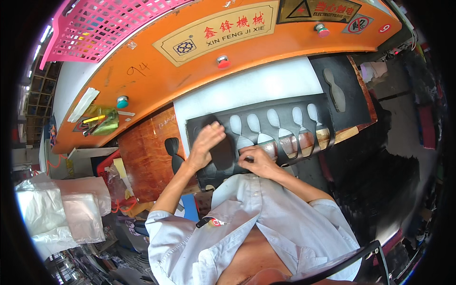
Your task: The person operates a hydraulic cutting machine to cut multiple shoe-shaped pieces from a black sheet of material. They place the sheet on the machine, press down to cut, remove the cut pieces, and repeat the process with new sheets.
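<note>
A black sheet (266,107) lies before me, with several sole-shaped openings along it. Through these openings show a white surface and, nearer me, brownish patches. My left hand (206,143) is over the sheet's left part, its fingers against a dark sole-shaped piece (222,151) that is blurred by motion. The thumb's grip is partly hidden. Just right of that piece, my right hand (258,161) rests low over the sheet with fingers curled together. A small dark bit shows at its fingertips, too little to name.
An orange machine beam (190,66) with red and green buttons spans the far side, a pink basket (95,33) on top. Black sole-shaped pieces (172,148) lie on the reddish board (142,147) at left. At right is a dark board (349,95) with a grey sole shape (335,90). Plastic bags (61,209) hang lower left.
</note>
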Available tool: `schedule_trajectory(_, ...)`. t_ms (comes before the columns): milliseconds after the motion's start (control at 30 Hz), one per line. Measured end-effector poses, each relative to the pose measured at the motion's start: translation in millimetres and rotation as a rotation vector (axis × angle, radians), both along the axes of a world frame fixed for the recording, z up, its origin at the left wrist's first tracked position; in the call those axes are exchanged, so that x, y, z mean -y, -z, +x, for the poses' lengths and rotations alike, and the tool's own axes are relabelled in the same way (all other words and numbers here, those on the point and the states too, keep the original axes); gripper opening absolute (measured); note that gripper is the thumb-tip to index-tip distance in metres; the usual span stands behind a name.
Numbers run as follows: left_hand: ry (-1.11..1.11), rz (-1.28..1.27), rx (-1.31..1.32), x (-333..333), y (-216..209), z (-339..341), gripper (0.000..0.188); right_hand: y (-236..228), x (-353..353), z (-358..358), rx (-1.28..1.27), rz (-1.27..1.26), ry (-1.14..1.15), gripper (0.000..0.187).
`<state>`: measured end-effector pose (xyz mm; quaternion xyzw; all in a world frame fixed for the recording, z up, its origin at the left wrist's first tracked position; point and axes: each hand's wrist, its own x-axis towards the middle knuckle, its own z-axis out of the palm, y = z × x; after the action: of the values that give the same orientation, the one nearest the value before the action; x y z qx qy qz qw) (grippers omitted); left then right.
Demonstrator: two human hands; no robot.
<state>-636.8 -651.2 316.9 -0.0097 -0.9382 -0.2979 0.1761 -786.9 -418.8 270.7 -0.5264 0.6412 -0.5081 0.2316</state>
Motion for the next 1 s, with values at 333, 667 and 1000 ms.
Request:
schedule_trajectory(333,0.307,-0.115,0.39,8,6,16,0.082,35,24,19,1.112,0.359,-0.139,0.015)
schedule_trajectory(667,-0.383,0.673,0.113,1,-1,3,0.034,10,21,16,0.936,0.372,-0.134,0.023)
schedule_trajectory(1000,-0.213,-0.002,-0.148,28,-31,50,0.047,-38,25,25,0.277,0.361,-0.128,0.026)
